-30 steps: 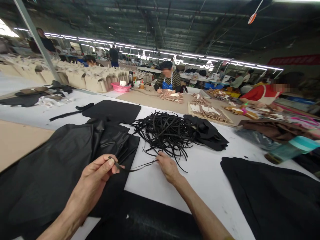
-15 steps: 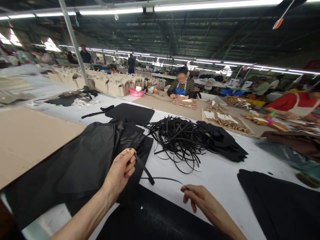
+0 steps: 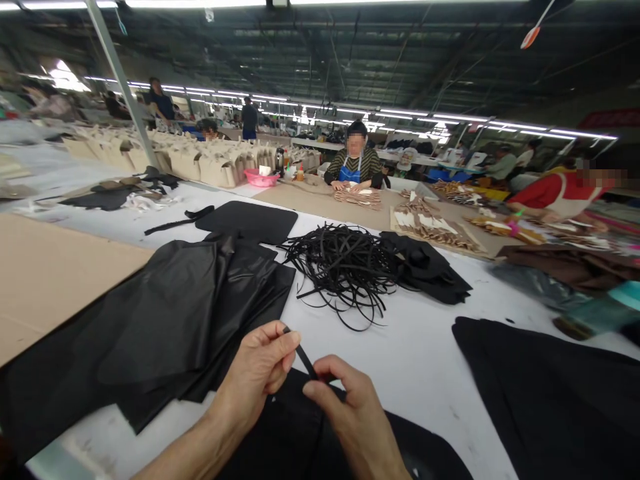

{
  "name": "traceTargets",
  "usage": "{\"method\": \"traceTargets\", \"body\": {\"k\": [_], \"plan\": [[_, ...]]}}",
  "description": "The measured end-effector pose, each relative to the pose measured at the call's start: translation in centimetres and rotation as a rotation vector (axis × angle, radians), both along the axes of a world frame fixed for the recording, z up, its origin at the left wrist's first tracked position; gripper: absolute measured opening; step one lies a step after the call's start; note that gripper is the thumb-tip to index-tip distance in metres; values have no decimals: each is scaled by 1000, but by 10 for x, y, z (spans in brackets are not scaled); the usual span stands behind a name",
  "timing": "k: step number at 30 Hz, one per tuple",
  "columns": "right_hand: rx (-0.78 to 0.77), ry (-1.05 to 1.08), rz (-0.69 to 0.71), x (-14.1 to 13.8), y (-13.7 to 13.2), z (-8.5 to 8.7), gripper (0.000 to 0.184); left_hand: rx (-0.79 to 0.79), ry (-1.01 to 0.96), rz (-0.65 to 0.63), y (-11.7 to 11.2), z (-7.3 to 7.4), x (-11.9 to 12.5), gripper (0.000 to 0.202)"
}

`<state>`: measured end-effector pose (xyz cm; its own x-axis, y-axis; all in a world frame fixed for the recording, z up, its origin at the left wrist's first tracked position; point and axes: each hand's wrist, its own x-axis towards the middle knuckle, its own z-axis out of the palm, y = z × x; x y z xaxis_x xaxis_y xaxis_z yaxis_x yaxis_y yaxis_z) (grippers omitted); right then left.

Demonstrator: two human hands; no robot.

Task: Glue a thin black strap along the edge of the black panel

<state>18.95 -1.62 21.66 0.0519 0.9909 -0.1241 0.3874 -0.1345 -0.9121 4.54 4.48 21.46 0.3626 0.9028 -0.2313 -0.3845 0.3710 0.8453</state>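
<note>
A narrow black strip (image 3: 305, 361) stretches between my two hands, over the white table. My left hand (image 3: 263, 360) pinches its upper end between thumb and fingertips. Closed on the same strip a little lower and to the right is my right hand (image 3: 350, 400). Beneath both hands lies a large black sheet (image 3: 280, 427), partly covered by them. Beyond them rests a tangled heap of thin black strips (image 3: 345, 263). Left of my hands, creased black sheets (image 3: 165, 320) overlap one another.
Folded black pieces (image 3: 425, 267) lie beside the heap, and a black stack (image 3: 545, 393) is at the right. A beige board (image 3: 60, 273) covers the left side. Across the table, a person (image 3: 355, 167) in a blue apron sits near a pink basin (image 3: 261, 177).
My right hand has moved left and closed on the strip near my left hand, letting go of a thin strand. My left hand is slightly lower and farther right. The camera view has shifted.
</note>
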Motion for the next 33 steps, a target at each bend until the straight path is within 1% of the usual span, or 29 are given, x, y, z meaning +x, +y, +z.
{"method": "traceTargets", "body": {"k": [2, 5, 8, 12, 16, 20, 23, 26, 28, 30, 33], "plan": [[-79, 118, -8, -2, 5, 0, 18, -5, 18, -15, -2, -4, 1, 41], [-146, 236, 10, 5, 4, -6, 21, -9, 26, -67, -3, -11, 1, 40], [-152, 331, 44, 15, 1, -14, 25, -9, 7, -100, -3, -18, 4, 39], [-154, 626, 104, 19, -3, -26, 30, -16, 15, -139, -4, -22, 6, 37], [-245, 886, 105, 17, -9, -39, 34, -6, 83, -195, -9, -24, 0, 42], [-328, 1009, 91, 13, -16, -51, 37, -39, 120, -218, -19, -27, -11, 38], [-362, 1028, 80, 7, -21, -57, 39, -76, 166, -250, -28, -27, -21, 36], [-348, 974, 65, 1, -27, -55, 40, -71, 225, -297, -35, -25, -32, 37], [-353, 837, 66, -3, -33, -51, 41, -85, 271, -348, -40, -24, -39, 36], [-397, 631, 94, -7, -40, -45, 42, -129, 330, -411, -46, -27, -45, 39], [-495, 381, 115, -15, -53, -45, 37, -204, 436, -505, -57, -40, -52, 37]]}}
